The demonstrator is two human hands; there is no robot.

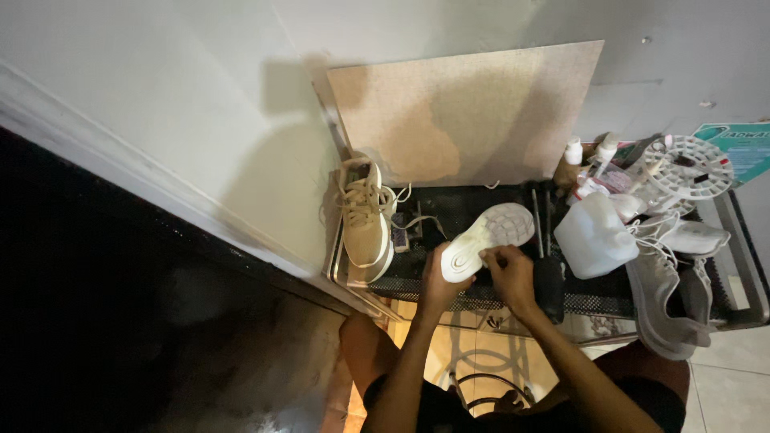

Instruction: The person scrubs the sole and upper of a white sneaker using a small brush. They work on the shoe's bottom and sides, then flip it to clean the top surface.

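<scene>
A beige laced shoe (366, 220) stands at the left end of the dark mesh table (601, 303), near the wall. A tan board (469, 112) leans upright behind. To the right sit a translucent plastic jug (593, 236), small bottles (589, 156), a round white perforated disc (690, 167) and grey shoes (670, 297).

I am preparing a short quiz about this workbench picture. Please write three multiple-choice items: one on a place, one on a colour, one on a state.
1. Where does the beige laced shoe stand?
A. at the rack's left end
B. on the floor
C. on the jug

2. What colour is the sole of the held shoe?
A. black
B. white
C. red

3. How is the held shoe turned?
A. sole up
B. sole down
C. laces up

Key: 1 A, it stands by the wall. 2 B, tread looks white. 3 A, left hand and right hand hold it tread up.
</scene>
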